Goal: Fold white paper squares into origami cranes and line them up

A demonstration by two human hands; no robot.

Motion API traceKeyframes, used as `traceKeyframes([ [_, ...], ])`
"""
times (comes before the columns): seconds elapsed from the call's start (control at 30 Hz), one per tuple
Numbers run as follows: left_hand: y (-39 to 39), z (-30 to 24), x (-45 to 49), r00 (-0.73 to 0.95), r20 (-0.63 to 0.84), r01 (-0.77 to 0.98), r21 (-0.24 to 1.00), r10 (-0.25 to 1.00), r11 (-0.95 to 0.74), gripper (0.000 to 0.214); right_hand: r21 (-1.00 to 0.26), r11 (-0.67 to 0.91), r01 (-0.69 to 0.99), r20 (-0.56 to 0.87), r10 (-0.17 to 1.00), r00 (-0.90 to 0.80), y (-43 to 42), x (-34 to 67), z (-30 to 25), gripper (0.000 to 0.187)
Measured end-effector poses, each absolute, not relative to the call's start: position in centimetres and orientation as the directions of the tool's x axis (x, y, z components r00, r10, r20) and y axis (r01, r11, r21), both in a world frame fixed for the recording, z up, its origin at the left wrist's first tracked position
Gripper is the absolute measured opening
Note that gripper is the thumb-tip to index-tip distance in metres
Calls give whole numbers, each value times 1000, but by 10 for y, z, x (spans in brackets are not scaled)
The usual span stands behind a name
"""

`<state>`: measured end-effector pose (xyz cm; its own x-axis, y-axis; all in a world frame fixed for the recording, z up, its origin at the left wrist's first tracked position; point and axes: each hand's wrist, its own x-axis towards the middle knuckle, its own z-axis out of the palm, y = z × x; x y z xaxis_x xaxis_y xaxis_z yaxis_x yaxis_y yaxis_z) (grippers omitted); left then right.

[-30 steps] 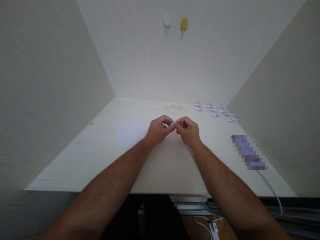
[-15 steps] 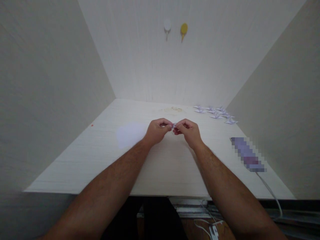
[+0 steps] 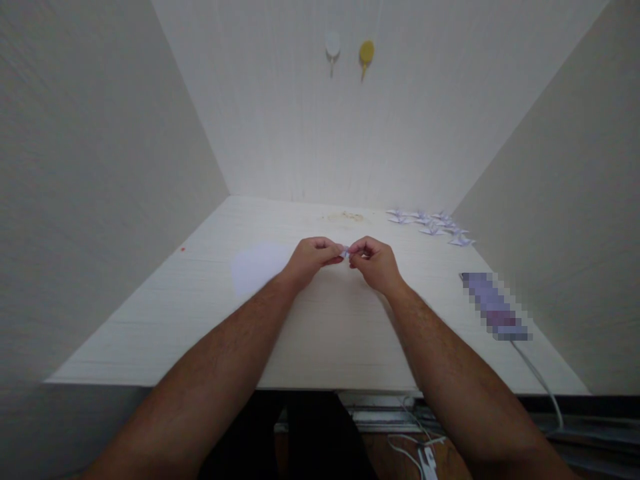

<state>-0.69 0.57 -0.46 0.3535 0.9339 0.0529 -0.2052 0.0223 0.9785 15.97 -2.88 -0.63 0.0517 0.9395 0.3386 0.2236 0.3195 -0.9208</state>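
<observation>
Between my fingertips, above the middle of the table, is a small piece of folded pale paper (image 3: 345, 252). My left hand (image 3: 315, 257) pinches its left side with thumb and fingers. From the right, my right hand (image 3: 373, 260) pinches the other side. Most of the paper is covered by the fingers, so its exact shape cannot be made out. Several folded paper cranes (image 3: 434, 229) lie in a group at the back right of the table. Left of my left hand lies white paper (image 3: 257, 267), partly behind my forearm.
The white table (image 3: 165, 333) has walls on three sides. On its right lies a pixelated flat device (image 3: 493, 303) with a cable (image 3: 543, 383) running over the front edge. Two hooks, a white hook (image 3: 333, 47) and a yellow hook (image 3: 367, 52), hang on the back wall.
My fingers have shifted slightly around the folded paper, with the left fingers more closed together. The whole view has tilted a little; the other things stay in place.
</observation>
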Motion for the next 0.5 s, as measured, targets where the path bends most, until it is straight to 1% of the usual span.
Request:
traceKeyframes([
  [0.1,6,-4,-7,389,7,-247,964,921,97,27,-937,301,179,318,946,71,-29,161,-2,7],
  [0.17,6,-5,-7,370,14,-223,972,929,74,25,-949,285,138,297,952,71,-29,161,0,9],
  [0.27,5,-8,-4,290,111,-90,992,950,-88,18,-959,260,111,268,962,56,-30,159,-1,12],
  [0.33,5,-9,-3,254,202,36,975,946,-218,14,-959,256,120,263,964,42,-29,158,-2,16],
  [0.4,5,-10,-2,233,278,114,944,932,-310,11,-957,255,142,263,964,43,-29,157,-4,19],
  [0.47,5,-10,-2,208,334,139,920,919,-366,9,-947,245,206,262,964,56,-29,158,-6,19],
  [0.5,5,-9,-2,197,354,145,912,914,-384,9,-932,241,271,267,962,62,-29,158,-7,18],
])
